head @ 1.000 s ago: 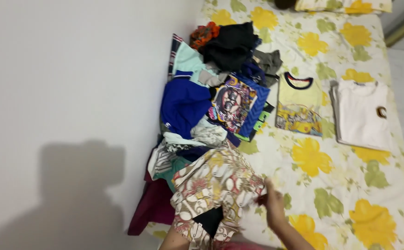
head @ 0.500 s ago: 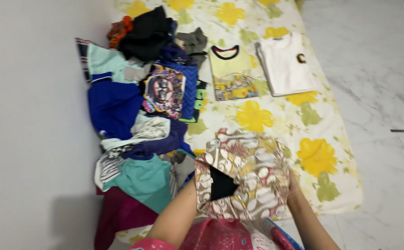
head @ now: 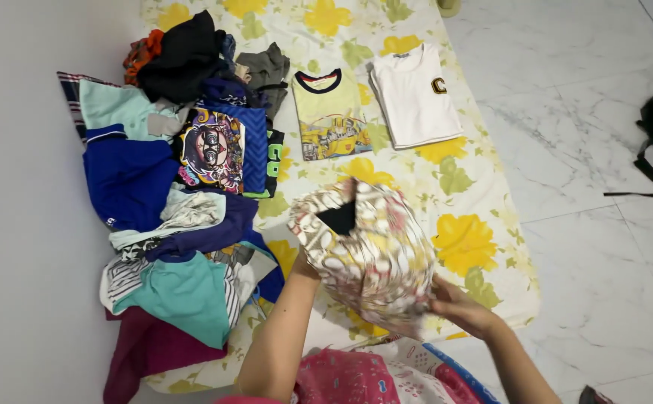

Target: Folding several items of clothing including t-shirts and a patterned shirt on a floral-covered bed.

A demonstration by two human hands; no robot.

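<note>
Patterned garment [head: 371, 254] now lifted higher

Between the fingers [head: 446, 303] hangs a patterned garment [head: 368, 251], cream with brown, red and yellow floral swirls and a black inner patch. Under the fingers lies a bedsheet [head: 483, 217], cream with yellow flowers and green leaves. Beyond the fingers sit a pale yellow T-shirt [head: 330, 112] with a navy collar and a white T-shirt [head: 416, 93]. Left of the fingers, the clothes pile [head: 177, 194] mixes royal blue, teal, maroon, black and stripes.
</note>
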